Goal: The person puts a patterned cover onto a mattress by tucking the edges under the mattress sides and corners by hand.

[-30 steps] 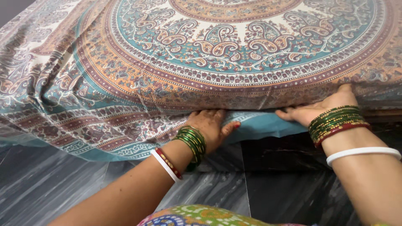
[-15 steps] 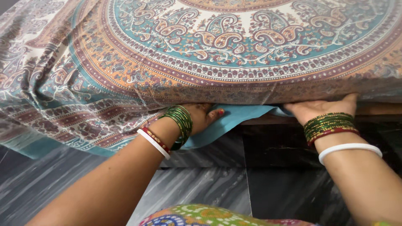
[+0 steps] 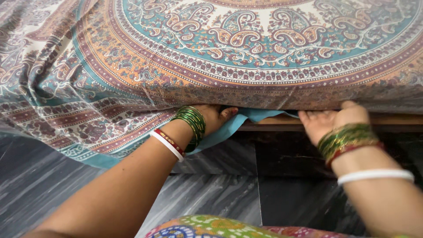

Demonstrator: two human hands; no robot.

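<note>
Since a moment ago the right hand (image 3: 332, 121) has slipped out from under the mattress edge, palm up and fingers loosely spread, holding nothing. Fingers of the left hand (image 3: 216, 117) stay buried under that edge, pressing the patterned bedsheet (image 3: 246, 57) in above the wooden bed frame (image 3: 273, 121); its grip is hidden.
</note>
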